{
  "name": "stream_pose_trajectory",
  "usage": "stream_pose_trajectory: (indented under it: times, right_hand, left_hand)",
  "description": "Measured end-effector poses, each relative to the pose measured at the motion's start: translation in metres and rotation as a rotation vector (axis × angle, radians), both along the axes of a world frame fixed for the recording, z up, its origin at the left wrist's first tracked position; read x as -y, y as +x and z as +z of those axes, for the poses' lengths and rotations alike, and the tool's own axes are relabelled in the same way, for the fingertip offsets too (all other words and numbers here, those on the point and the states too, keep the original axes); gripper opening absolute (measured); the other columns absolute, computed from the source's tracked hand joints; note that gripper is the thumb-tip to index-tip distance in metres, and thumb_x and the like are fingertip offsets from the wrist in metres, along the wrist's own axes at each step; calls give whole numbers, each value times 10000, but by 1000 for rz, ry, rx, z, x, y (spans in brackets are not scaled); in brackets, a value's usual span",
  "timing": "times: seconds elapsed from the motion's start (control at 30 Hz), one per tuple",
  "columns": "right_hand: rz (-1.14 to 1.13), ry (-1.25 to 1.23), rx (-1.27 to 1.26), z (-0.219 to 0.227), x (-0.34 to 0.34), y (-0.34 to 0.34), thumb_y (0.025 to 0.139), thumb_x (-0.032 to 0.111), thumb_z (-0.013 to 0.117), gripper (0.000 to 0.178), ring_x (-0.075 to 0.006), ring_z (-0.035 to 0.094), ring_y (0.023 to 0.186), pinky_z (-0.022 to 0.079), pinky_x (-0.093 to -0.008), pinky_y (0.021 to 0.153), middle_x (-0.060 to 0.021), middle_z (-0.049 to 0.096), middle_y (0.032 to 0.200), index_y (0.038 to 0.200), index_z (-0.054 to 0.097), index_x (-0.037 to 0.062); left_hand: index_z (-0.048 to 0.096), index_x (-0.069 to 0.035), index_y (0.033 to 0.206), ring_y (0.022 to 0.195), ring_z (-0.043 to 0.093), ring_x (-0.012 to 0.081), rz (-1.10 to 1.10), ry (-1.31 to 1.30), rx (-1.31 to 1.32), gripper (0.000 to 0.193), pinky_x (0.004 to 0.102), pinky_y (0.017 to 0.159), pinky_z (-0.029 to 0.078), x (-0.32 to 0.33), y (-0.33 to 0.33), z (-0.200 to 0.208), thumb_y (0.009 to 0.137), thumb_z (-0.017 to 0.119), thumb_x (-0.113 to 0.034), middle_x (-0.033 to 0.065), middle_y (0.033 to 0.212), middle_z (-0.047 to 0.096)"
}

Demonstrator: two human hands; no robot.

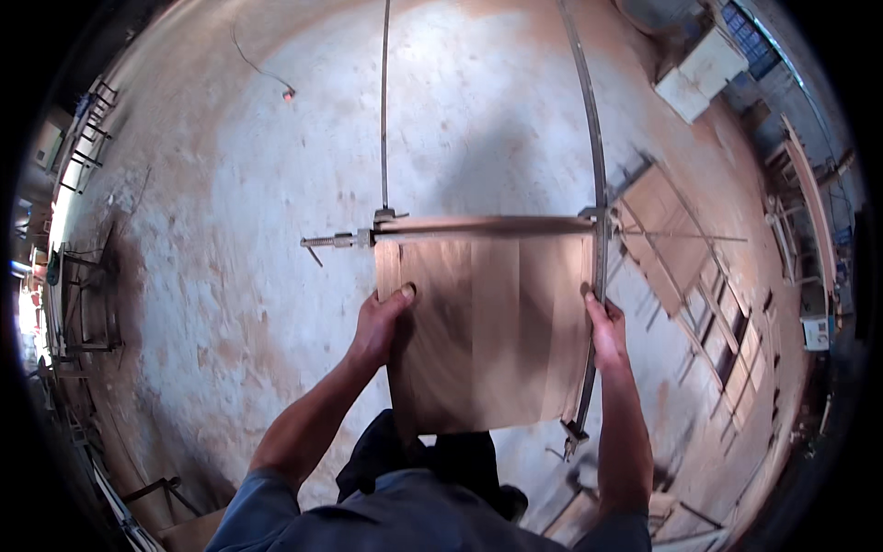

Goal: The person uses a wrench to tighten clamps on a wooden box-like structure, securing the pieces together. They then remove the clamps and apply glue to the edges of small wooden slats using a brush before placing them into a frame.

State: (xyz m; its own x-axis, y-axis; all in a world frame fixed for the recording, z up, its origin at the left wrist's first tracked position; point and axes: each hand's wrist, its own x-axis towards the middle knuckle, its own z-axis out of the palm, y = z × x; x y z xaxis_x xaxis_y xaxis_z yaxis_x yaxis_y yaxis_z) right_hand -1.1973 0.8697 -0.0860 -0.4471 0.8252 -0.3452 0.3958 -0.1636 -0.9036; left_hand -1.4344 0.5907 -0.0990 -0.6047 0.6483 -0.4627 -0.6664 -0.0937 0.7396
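A brown wooden panel (497, 331), made of several boards side by side, is tilted in front of my body. My left hand (377, 324) grips its left edge, thumb on the front face. On the right edge my right hand (605, 329) is closed the same way, close to a long metal bar clamp (598, 166) running along that side. Across the panel's far edge lies a wooden rail (487, 224), with a clamp screw and handle (338, 241) sticking out at its left end. Another long bar (384, 110) stretches away from the far left corner. My fingers behind the panel are hidden.
Wooden frames and panels with clamps (676, 248) stand to the right. A white cabinet (702, 74) is at the far right. On the stained concrete floor (267, 184) lies a cord with a small reddish end (289, 95). Dark metal stands (92, 304) line the left side.
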Motion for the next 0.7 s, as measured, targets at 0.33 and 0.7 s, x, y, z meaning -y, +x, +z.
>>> stream_pose_trajectory:
  times: [0.33, 0.7]
  right_hand:
    - [-8, -20, -79, -19, -149, -164, 901, 253, 661, 407, -124, 552, 1006, 406, -279, 921, -65, 649, 1102, 1189, 616, -30]
    - [-9, 42, -84, -63, -265, -329, 895, 180, 654, 310, -79, 515, 895, 409, -231, 828, -3, 615, 972, 1136, 617, -12]
  left_hand:
    - [499, 36, 1249, 990, 610, 231, -12, -162, -131, 603, 374, 878, 498, -143, -157, -20, 838, 674, -368, 139, 1104, 613]
    - [559, -5, 1162, 897, 582, 128, 37, -146, -131, 507, 290, 798, 483, -241, -330, -92, 826, 698, -359, 60, 1017, 626]
